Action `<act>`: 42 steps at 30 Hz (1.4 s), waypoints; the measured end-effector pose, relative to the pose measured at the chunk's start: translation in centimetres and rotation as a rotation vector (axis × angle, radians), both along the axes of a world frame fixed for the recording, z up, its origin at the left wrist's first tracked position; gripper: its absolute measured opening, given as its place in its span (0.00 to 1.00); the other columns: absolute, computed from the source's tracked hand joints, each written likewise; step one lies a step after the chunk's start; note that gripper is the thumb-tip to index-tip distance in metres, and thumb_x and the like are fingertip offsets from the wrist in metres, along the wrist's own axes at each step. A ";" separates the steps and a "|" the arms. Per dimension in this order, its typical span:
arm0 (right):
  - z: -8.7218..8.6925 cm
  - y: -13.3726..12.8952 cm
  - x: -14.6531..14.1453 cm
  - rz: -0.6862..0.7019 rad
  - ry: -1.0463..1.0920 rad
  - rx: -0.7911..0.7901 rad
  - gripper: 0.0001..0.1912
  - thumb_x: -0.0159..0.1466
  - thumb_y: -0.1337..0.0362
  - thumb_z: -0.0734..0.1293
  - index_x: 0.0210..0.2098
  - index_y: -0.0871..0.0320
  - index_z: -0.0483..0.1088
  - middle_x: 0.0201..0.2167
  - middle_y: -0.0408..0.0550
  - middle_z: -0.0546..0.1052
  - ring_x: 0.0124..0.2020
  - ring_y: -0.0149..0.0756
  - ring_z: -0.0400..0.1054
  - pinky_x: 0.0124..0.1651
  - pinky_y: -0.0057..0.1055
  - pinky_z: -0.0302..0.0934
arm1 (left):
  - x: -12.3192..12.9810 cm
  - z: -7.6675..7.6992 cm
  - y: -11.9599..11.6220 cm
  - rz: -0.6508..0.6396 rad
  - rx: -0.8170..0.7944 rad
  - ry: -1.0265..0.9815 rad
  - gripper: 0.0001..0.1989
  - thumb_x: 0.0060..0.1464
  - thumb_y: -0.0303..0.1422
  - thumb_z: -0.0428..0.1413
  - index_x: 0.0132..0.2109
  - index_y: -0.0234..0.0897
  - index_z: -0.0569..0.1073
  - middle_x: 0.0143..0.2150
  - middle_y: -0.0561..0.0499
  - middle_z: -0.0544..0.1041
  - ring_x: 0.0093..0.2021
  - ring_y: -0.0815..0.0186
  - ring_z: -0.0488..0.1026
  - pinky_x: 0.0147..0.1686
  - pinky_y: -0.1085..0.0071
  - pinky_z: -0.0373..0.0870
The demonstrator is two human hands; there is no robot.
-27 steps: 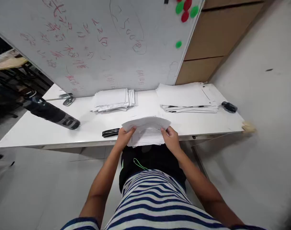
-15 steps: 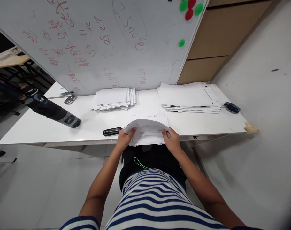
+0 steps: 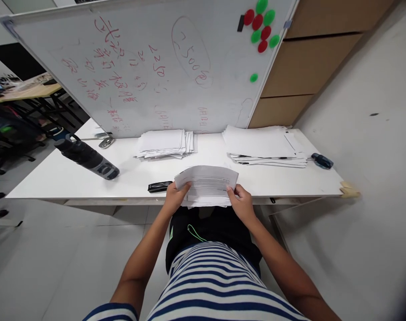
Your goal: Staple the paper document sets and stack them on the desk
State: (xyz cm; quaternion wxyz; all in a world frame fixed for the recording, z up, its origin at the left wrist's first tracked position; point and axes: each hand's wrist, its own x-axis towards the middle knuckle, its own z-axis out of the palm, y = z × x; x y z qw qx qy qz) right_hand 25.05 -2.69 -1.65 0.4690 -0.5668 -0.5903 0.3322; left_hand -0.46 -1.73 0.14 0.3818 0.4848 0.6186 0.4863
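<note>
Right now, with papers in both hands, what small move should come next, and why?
Perhaps ease the printed papers flatter without letting go: their far edge is arched, and the left hand and right hand grip opposite sides, so both could lower them evenly.

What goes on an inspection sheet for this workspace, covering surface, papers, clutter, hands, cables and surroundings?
Surface: white desk.
Papers: bowed sheets in hand; left stack and right stack farther back, edges uneven.
Clutter: dark bottle, grey mouse-like object, black stapler-like object by the left hand, dark object at the right end.
Hands: left hand and right hand grip the sheets' opposite sides.
Cables: nothing seen on the desk.
Surroundings: whiteboard with writing and magnets behind; pale wall at right.
</note>
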 end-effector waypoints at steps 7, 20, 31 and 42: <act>-0.2 0.7 0.0 0.003 0.007 0.037 0.13 0.66 0.53 0.63 0.36 0.56 0.72 0.35 0.47 0.79 0.37 0.40 0.73 0.41 0.34 0.64 | 0.0 -0.5 0.4 0.009 0.019 -0.069 0.21 0.46 0.46 0.65 0.42 0.34 0.80 0.43 0.42 0.82 0.46 0.52 0.78 0.44 0.58 0.75; -1.7 1.1 0.2 -0.024 -0.344 0.299 0.16 0.69 0.56 0.59 0.27 0.54 0.66 0.28 0.47 0.72 0.34 0.40 0.67 0.39 0.36 0.61 | -0.1 -2.0 0.7 0.006 0.089 0.031 0.17 0.48 0.45 0.64 0.39 0.36 0.81 0.40 0.47 0.83 0.44 0.55 0.78 0.46 0.59 0.73; 0.8 -0.8 0.6 0.101 -0.042 -0.072 0.14 0.67 0.52 0.62 0.35 0.55 0.71 0.28 0.45 0.75 0.31 0.37 0.69 0.37 0.33 0.63 | -0.2 1.3 -0.6 -0.042 0.072 0.240 0.24 0.54 0.46 0.59 0.54 0.38 0.74 0.50 0.44 0.79 0.48 0.55 0.76 0.46 0.62 0.72; -0.4 -2.2 -0.4 0.122 0.460 -0.498 0.19 0.61 0.53 0.68 0.45 0.58 0.75 0.37 0.50 0.82 0.30 0.40 0.75 0.35 0.36 0.69 | -10.2 -1.4 -0.2 -0.121 0.034 0.967 0.20 0.57 0.43 0.56 0.55 0.42 0.71 0.51 0.44 0.76 0.53 0.52 0.69 0.48 0.61 0.64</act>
